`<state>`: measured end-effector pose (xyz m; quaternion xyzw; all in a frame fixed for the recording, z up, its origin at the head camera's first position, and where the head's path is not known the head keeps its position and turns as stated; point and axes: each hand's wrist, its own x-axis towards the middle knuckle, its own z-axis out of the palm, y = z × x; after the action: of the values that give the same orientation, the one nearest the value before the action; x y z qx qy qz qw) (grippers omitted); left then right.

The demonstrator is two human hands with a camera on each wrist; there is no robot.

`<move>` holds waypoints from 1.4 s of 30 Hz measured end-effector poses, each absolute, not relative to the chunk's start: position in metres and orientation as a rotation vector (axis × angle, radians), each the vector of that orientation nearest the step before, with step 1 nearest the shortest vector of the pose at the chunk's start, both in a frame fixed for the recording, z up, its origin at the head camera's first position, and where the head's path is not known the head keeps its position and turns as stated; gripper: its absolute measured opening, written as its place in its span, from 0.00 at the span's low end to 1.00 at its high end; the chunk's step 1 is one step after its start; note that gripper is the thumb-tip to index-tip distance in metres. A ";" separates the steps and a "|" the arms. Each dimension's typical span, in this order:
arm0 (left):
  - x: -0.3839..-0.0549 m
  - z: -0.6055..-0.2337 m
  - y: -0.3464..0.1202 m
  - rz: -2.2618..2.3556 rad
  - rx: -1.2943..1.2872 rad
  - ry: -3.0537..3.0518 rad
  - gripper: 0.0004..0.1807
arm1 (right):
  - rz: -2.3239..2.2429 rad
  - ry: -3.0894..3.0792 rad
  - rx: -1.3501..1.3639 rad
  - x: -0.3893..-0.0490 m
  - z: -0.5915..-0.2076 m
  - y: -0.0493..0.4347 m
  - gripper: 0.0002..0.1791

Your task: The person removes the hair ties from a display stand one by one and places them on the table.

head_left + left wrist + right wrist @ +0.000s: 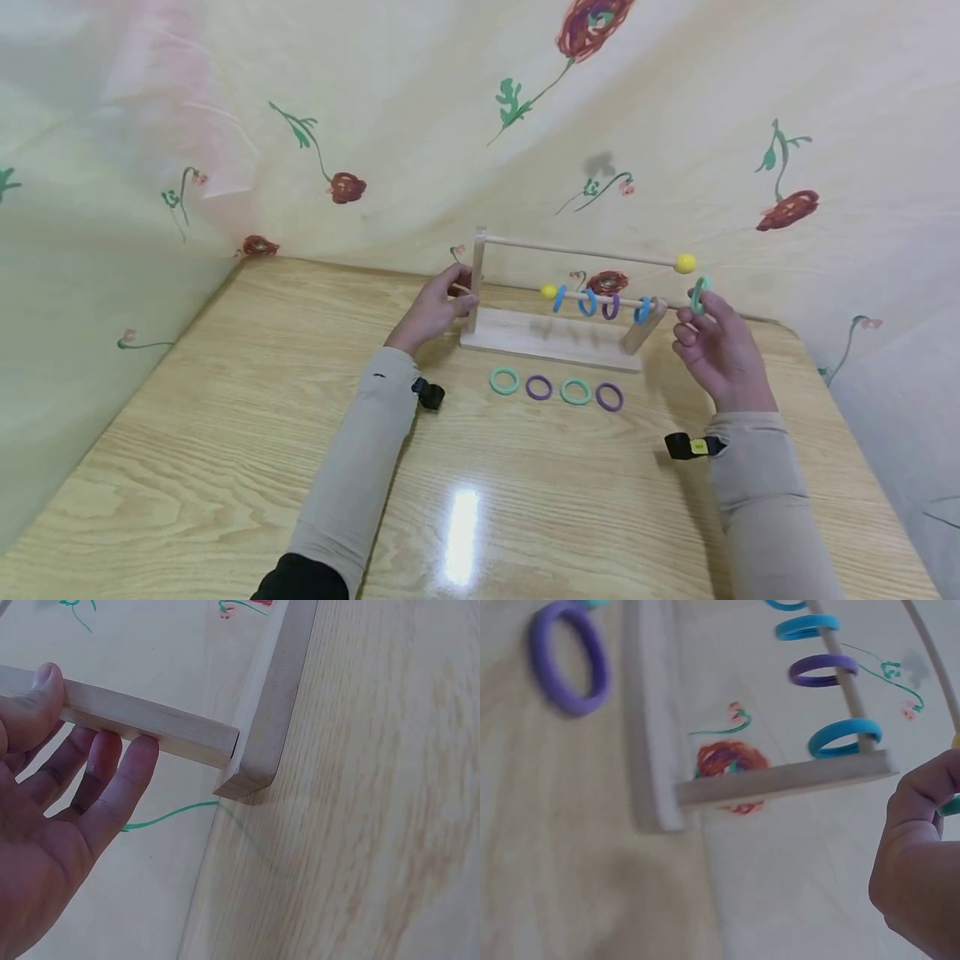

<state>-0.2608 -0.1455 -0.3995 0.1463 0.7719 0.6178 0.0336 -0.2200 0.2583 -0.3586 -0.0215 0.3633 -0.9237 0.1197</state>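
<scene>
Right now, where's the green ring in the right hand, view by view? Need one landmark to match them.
Head: right of centre, around mid-height; green ring pinched in the right hand.
Left wrist: not in it.
Right wrist: at the right edge, just below mid-height, mostly hidden by the hand.
Shared landmark: the stand's base, in all three views.

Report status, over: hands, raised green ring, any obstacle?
Left hand grips wooden post. Right hand holds green ring near yellow ball. No obstacle seen between them.
</scene>
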 end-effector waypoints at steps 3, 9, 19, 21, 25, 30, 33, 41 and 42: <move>-0.261 -0.399 -0.145 1.900 0.442 2.368 0.14 | -2.665 1.176 -0.062 -0.215 -0.365 0.262 0.13; -0.260 -0.398 -0.144 1.892 0.439 2.371 0.14 | -2.619 1.259 -0.042 -0.208 -0.375 0.268 0.14; -0.261 -0.399 -0.144 1.881 0.448 2.400 0.15 | -2.454 1.418 -0.034 -0.188 -0.393 0.282 0.12; -0.261 -0.399 -0.144 1.884 0.451 2.398 0.14 | -2.416 1.500 -0.036 -0.184 -0.397 0.284 0.11; -0.261 -0.399 -0.144 1.884 0.448 2.404 0.14 | -2.259 1.733 -0.001 -0.177 -0.405 0.285 0.07; -0.261 -0.400 -0.144 1.879 0.443 2.414 0.15 | -1.893 2.116 0.030 -0.175 -0.407 0.283 0.17; -0.261 -0.399 -0.144 1.876 0.442 2.415 0.15 | -1.694 2.274 0.025 -0.175 -0.406 0.283 0.22; -0.259 -0.395 -0.144 1.880 0.435 2.397 0.16 | -1.244 2.478 -0.118 -0.177 -0.406 0.282 0.26; -0.259 -0.395 -0.144 1.880 0.437 2.399 0.16 | -1.208 2.488 -0.136 -0.177 -0.405 0.281 0.26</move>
<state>-0.2589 -0.1438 -0.3948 0.1418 0.7787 0.6103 0.0312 -0.1770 0.2813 -0.4051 -0.0482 0.8829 -0.4288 0.1852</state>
